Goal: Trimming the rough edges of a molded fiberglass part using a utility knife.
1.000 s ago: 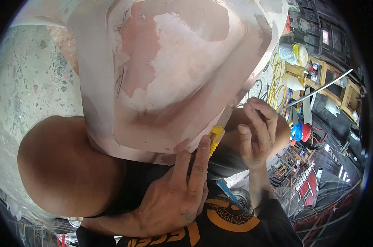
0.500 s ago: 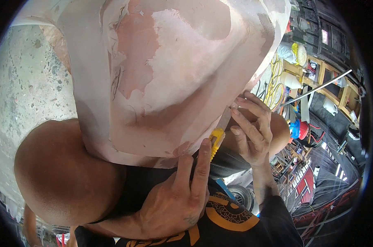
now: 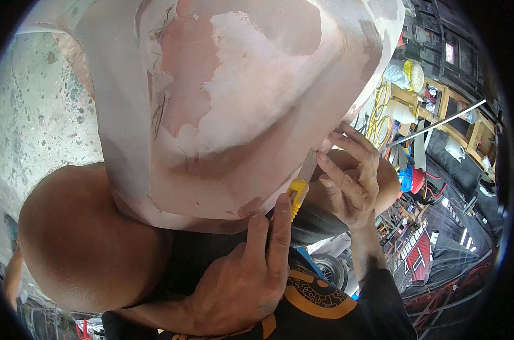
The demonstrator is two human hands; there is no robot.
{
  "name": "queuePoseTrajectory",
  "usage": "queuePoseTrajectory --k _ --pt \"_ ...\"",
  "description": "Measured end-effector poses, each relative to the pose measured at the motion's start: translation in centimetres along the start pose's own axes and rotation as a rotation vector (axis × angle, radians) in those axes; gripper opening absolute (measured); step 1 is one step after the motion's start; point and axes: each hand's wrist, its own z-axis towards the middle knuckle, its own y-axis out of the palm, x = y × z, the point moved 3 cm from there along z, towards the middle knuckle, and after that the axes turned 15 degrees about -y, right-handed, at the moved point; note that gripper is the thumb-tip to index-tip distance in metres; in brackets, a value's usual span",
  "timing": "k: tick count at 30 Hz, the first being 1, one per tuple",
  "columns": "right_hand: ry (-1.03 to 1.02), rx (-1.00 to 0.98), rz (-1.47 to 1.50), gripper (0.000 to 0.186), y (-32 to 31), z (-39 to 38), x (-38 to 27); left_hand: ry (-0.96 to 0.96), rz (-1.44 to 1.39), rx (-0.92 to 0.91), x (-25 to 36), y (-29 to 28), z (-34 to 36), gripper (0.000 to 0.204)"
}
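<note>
A large moulded panel (image 3: 257,85), pale pink and grey with darker patches, leans across my lap between my bare knees. My left hand (image 3: 240,283) comes up from the lower left, closed round a yellow utility knife (image 3: 297,190) with two fingers stretched along its handle. The knife's wide grey blade lies against the panel's lower right edge. Beyond the blade tip, my right hand (image 3: 350,175) has its fingers apart, with fingertips at that same edge. Its index fingertip is close to the blade; whether they touch, I cannot tell.
Speckled concrete floor (image 3: 47,102) lies to the left, where part of another person's limb (image 3: 12,277) shows. On the right are a yellow cable (image 3: 380,116), wooden shelving (image 3: 438,102), a metal bar (image 3: 438,123) and a wheel (image 3: 329,269).
Both hands and the knife stay nearly in place, with slight shifts. The other person's limb at the lower left has moved further left.
</note>
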Motion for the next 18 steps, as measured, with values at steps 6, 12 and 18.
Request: queuePoseTrajectory --k 6,12,18 --pt "-0.045 -0.078 -0.03 0.035 -0.7 0.8 0.2 -0.034 0.078 0.002 0.1 0.9 -0.4 0.066" --pt "-0.053 -0.102 -0.034 0.037 -0.9 1.2 0.3 -0.046 0.12 0.03 0.6 0.9 -0.3 0.068" --pt "-0.075 -0.144 -0.034 0.03 -1.2 1.0 0.4 0.073 0.12 0.105 0.0 1.2 -0.5 0.068"
